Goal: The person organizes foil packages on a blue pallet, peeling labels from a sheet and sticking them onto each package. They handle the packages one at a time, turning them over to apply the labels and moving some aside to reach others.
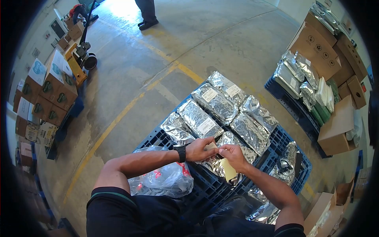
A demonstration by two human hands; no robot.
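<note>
My left hand (199,150), with a dark watch (179,153) on its wrist, is closed with its fingertips meeting those of my right hand. A small pale piece of paper (212,146) shows at the left fingers. My right hand (235,157) pinches a pale yellow strip of paper (229,170) that hangs below it. Both hands are above a silver foil package (233,138), partly hidden by them. Other foil packages with white labels, such as this foil package (215,100), lie in rows on the blue plastic pallet (211,185).
Clear plastic wrap (166,183) lies at the pallet's left. On the right, another pallet (294,106) bears foil packages and cardboard boxes (335,128). Boxes (59,89) and a yellow pallet jack (77,67) stand left. A person (147,12) stands ahead; another person (78,12) bends far left.
</note>
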